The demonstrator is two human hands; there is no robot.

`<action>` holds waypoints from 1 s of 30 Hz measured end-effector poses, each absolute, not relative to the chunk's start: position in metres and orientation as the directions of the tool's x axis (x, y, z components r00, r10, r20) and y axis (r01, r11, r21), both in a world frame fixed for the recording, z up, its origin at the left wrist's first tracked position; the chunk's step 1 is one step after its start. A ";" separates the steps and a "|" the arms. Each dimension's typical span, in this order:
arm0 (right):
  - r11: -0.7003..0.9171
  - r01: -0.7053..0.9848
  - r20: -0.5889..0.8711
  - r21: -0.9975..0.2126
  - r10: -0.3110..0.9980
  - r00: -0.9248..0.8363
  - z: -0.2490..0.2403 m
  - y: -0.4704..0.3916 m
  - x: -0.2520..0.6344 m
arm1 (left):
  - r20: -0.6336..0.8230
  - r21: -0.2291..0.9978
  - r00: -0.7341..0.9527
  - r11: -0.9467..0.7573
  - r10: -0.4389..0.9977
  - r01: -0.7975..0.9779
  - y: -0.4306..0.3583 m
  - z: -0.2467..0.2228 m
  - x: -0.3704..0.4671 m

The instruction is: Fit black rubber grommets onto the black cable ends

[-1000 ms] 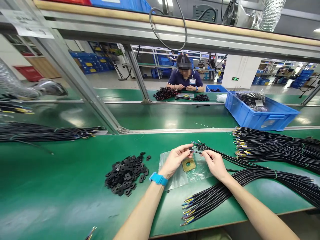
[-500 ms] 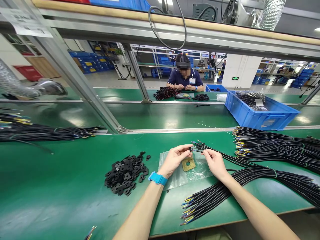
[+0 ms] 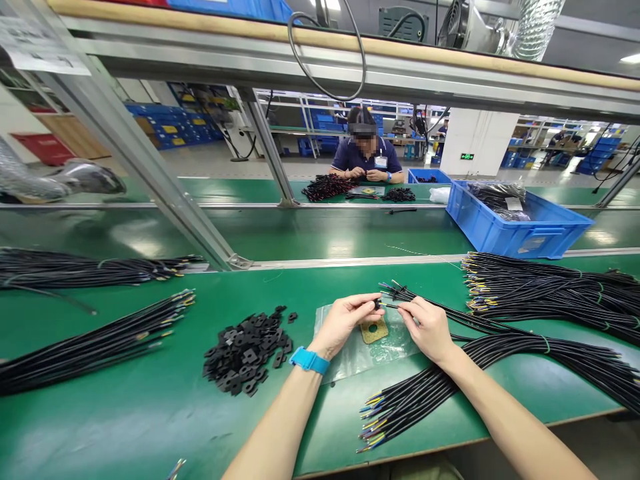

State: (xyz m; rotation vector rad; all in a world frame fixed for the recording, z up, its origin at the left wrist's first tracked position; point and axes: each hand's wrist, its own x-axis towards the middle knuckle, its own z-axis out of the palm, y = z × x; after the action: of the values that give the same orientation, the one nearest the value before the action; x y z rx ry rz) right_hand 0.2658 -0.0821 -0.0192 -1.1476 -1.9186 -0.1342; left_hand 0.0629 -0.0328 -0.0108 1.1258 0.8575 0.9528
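My left hand (image 3: 345, 325), with a blue band on the wrist, pinches a small black part (image 3: 379, 303) between thumb and fingers. The fingers mostly hide that part. My right hand (image 3: 427, 328) is closed on a black cable (image 3: 393, 305) just behind its stripped end, where thin coloured wires point at the black part. Whether they touch I cannot tell. Under both hands lies a clear plastic bag (image 3: 350, 357) with a yellowish square plate (image 3: 374, 330) that has a central hole. Just beyond them, several cables (image 3: 397, 291) carry black pieces near their ends.
Left of my hands is a pile of flat black pieces with holes (image 3: 245, 353). Cable bundles lie at front right (image 3: 425, 397), far right (image 3: 530, 290) and left (image 3: 100, 340). A blue bin (image 3: 525, 233) stands behind; a metal post (image 3: 165, 173) rises at left. A co-worker (image 3: 367, 153) sits opposite.
My right hand has moved closer to my left, bringing the cable's end to the black part. A cable bundle now lies at the left, where green tabletop showed before. The view has shifted slightly.
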 end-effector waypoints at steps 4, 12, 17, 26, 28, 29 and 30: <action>0.572 0.773 0.731 -0.275 0.647 -0.218 -0.021 -0.082 0.266 | -0.064 0.976 0.402 0.141 0.913 -0.166 -0.035 -0.013 0.065; 0.515 0.746 0.600 -0.422 0.776 -0.196 -0.025 -0.083 0.262 | -0.062 0.983 0.352 0.119 0.934 -0.143 -0.043 -0.016 0.074; 0.427 0.610 0.437 -0.668 0.888 -0.143 -0.028 -0.083 0.260 | 0.104 0.994 0.319 -0.103 0.942 -0.022 -0.047 -0.014 0.074; 0.380 0.477 0.365 -0.793 0.922 -0.127 -0.028 -0.084 0.259 | 0.221 0.956 0.366 -0.276 0.904 0.103 -0.056 -0.013 0.078; 0.376 0.452 0.353 -0.809 0.925 -0.138 -0.029 -0.083 0.259 | 0.231 0.956 0.362 -0.280 0.903 0.088 -0.057 -0.014 0.079; 0.376 0.441 0.349 -0.815 0.926 -0.144 -0.029 -0.083 0.259 | 0.239 0.954 0.366 -0.288 0.899 0.086 -0.057 -0.015 0.079; 0.376 0.433 0.346 -0.819 0.926 -0.149 -0.030 -0.083 0.258 | 0.249 0.950 0.374 -0.300 0.894 0.086 -0.057 -0.015 0.079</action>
State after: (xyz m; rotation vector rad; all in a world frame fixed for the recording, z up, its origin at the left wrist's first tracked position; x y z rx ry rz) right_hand 0.2584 -0.0832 -0.0297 -1.1994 -1.7499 0.6983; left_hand 0.0794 -0.0566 -0.0154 1.6722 0.8792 1.0521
